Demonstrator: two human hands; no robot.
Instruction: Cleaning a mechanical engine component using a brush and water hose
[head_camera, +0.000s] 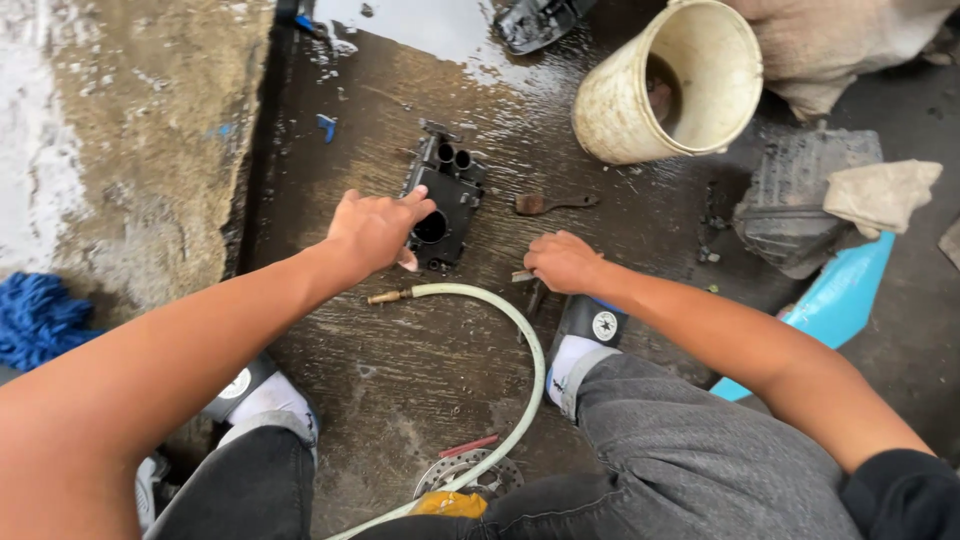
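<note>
A black metal engine part (445, 195) with round openings lies on the wet floor. My left hand (378, 228) rests on its left side, fingers on its edge by the large round hole. My right hand (562, 262) is closed around a small metal tool (524, 277) low on the floor, just right of the part. A pale hose with a brass nozzle (388, 296) curves between my feet, its tip just below my left hand.
A dirty cream bucket (670, 85) lies tipped at the back right. A small brush (552, 203) lies right of the part. A black cover with a rag (805, 195), a blue panel (835, 300), a brake disc (470, 475) and a concrete ledge (130, 150) surround me.
</note>
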